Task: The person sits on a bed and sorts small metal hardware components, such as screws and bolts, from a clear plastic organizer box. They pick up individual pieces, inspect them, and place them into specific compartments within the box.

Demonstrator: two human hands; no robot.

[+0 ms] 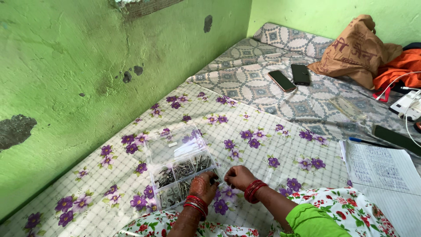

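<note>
We see a bed (263, 145) under a flowered sheet (109, 193), bearing a clear compartment box (177, 169), two phones (291, 77), a notebook (381, 169) and a brown bag (355, 48).

My left hand (203, 185) lies over the near right corner of the clear plastic organizer box (180, 164), so I cannot see the compartment beneath it or what my fingertips hold. My right hand (237, 176) curls inward, hiding its fingers and anything between them. The small metal parts (186, 169) in the box are too tiny to tell apart; screws or pins, I cannot say. My forearms and my floral-clad lap run off the bottom edge. The open notebook (380, 169) is cut by the right edge, its writing too small to read. The white charger (405, 104) and its cable are cut off there too.
</note>
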